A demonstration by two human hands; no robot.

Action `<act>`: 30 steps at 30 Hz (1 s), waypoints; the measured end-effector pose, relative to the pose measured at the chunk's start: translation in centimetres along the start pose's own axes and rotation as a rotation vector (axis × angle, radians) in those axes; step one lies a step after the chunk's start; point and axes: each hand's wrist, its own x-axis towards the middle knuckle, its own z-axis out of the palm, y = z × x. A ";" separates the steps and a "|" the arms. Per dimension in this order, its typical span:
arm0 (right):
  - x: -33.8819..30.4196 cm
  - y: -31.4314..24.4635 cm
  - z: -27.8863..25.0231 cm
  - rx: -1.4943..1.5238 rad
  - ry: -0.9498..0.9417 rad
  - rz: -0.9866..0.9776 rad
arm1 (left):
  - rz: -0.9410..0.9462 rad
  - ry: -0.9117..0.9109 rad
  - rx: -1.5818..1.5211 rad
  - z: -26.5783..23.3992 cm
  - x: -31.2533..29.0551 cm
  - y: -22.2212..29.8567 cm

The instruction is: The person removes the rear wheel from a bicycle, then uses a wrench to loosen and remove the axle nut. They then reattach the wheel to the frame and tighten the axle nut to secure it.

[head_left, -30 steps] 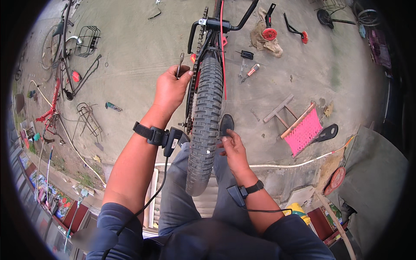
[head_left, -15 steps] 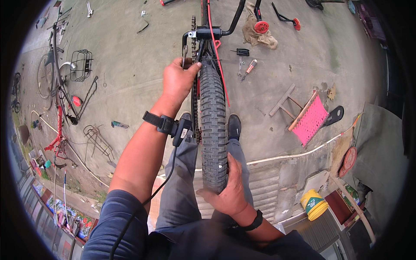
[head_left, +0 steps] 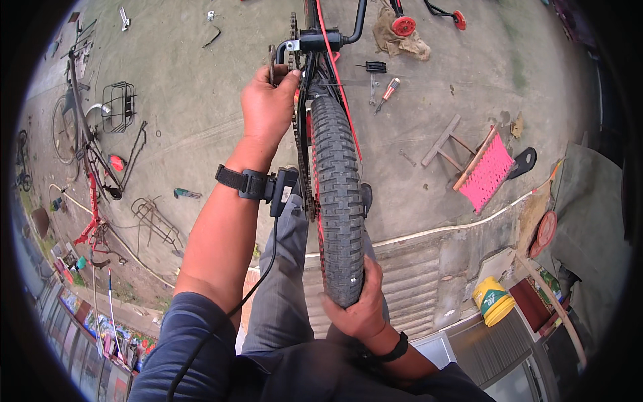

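Observation:
A black knobby bicycle tire runs down the middle, on a wheel with a red rim, between my legs. My right hand is wrapped round its near end, thumb on the left side and fingers on the right. My left hand is closed beside the chain, near the black crank arm. From its curled fingers sticks up a slim metal tool; its kind is unclear. The thumb reaches toward the frame tubes, and the other fingertips are partly hidden. A red cable passes right of the tire.
Right of the bicycle lie a pedal, a screwdriver, a wrench and a pink woven stool. Training wheels rest on a cloth farther off. Bike parts and a wire basket spread leftward. A yellow bucket stands near right.
My left hand has moved slightly up and left with the metal tool. The tire's near end has shifted a little right and nearer, my right hand still round it.

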 end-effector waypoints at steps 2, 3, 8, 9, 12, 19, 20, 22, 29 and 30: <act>-0.3 0.1 0.0 0.017 -0.001 0.013 | 0.010 -0.012 0.030 -0.1 1.3 0.5; -0.5 0.2 0.1 0.032 0.001 0.016 | 0.029 -0.015 0.045 -0.1 1.6 0.7; -0.9 0.4 0.2 0.057 0.006 0.032 | 0.041 -0.037 0.057 -0.4 2.3 0.6; -0.9 0.4 0.3 0.055 0.004 0.035 | 0.036 -0.041 0.047 -0.3 2.5 0.6; -0.8 0.4 0.3 0.050 0.016 0.019 | 0.073 -0.005 0.080 0.0 3.0 0.3; -0.4 0.4 0.2 0.009 0.029 -0.002 | 0.063 -0.119 0.088 -1.0 4.7 0.1; -0.3 0.4 0.2 0.021 0.026 -0.001 | 0.045 -0.153 0.028 -1.2 4.9 0.1; -0.3 0.5 0.2 0.049 0.019 -0.001 | 0.002 -0.214 -0.078 -1.5 5.3 0.3; -0.3 0.8 0.3 0.053 0.024 -0.011 | -0.021 -0.265 -0.034 -1.9 6.2 1.0; -0.4 0.8 0.3 0.057 0.022 -0.010 | -0.010 -0.262 -0.045 -1.8 6.4 1.2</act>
